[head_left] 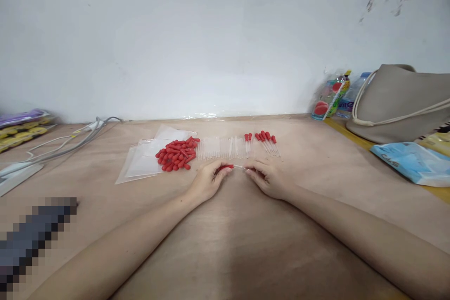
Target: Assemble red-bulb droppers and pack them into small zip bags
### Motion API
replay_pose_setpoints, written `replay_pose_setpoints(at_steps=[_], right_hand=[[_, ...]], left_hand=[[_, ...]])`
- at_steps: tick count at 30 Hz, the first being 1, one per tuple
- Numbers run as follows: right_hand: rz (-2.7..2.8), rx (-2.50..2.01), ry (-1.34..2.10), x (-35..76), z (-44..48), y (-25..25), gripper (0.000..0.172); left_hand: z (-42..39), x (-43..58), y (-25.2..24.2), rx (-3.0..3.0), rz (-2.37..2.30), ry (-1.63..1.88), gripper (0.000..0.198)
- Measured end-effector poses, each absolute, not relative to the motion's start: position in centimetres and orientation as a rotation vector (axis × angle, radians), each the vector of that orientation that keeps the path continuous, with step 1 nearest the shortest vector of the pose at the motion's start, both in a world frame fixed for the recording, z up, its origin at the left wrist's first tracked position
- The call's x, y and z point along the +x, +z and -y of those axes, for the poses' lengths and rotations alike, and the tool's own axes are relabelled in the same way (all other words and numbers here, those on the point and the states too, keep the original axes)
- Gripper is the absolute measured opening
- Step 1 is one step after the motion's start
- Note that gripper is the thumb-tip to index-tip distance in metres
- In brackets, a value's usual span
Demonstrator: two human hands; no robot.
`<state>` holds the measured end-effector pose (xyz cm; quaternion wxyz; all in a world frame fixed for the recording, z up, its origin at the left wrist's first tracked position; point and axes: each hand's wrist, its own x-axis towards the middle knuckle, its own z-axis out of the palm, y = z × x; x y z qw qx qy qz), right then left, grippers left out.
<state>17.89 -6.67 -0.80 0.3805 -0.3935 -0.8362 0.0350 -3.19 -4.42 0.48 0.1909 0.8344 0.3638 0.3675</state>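
My left hand (210,179) is closed on a red rubber dropper bulb (227,167), pinched between thumb and fingers. My right hand (266,178) pinches a thin clear dropper tube (239,167), whose left end meets the mouth of the bulb. Whether the tube sits inside the bulb is too small to tell. Just beyond my hands lies a row of clear tubes (218,147). A pile of red bulbs (177,153) rests to the left of the row. Several droppers with red bulbs on them (267,138) lie at the right.
Clear plastic bags (138,164) lie under and beside the bulb pile. Cables (82,138) and a pixelated dark object (35,234) are on the left. At the right are bottles (330,98), a grey bag (401,98) and a blue-and-white packet (415,163). A wall closes the table's back.
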Motion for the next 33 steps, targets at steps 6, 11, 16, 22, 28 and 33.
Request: replay_pose_setpoints(at_steps=[6, 11, 16, 22, 28, 33], right_hand=[[2.199, -0.978, 0.169, 18.4, 6.3, -0.8, 0.021], [2.281, -0.968, 0.15, 18.7, 6.4, -0.3, 0.024], [2.331, -1.014, -0.025, 18.6, 6.7, -0.1, 0.024], [2.35, -0.989, -0.186, 18.2, 7.1, -0.2, 0.024], [2.412, -1.013, -0.186, 17.6, 7.3, 0.2, 0.027], [2.454, -1.087, -0.059, 17.1, 7.5, 0.5, 0.025]], left_hand=[[4.3, -3.3, -0.1, 2.181, -0.926, 0.927, 0.02], [4.7, -3.5, 0.1, 2.232, -0.933, 0.811, 0.021], [4.9, -3.5, 0.3, 2.351, -0.938, 0.788, 0.021], [5.0, -3.5, 0.1, 2.456, -0.907, 0.824, 0.02], [4.9, -3.6, -0.2, 2.548, -0.849, 0.794, 0.021], [4.9, -3.6, -0.3, 2.601, -0.815, 0.823, 0.019]])
